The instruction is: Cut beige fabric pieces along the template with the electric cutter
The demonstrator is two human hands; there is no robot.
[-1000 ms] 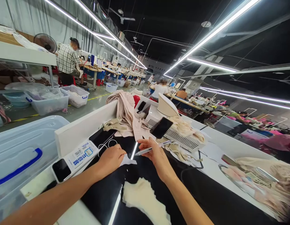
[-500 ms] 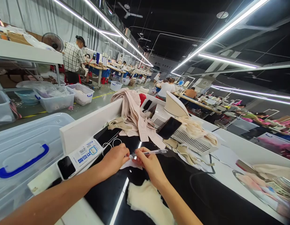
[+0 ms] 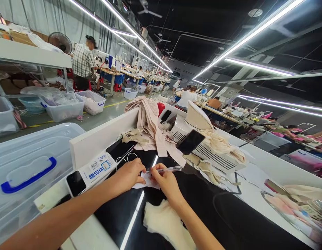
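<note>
Through the head camera I see the right hand closed in a writing grip round a slim, clear plastic pen. The left hand is bent inward, fingers curled and nearly together, its fingertips on a thin, irregular slip of white paper; I can't tell whether it pinches or just presses it. The slip lies on the glossy black tabletop, under the pen's tip end. Nearer me sits a soft, cream, jagged-edged cloth stack; beyond the hands, pinkish fabric drapes in long folds.
</note>
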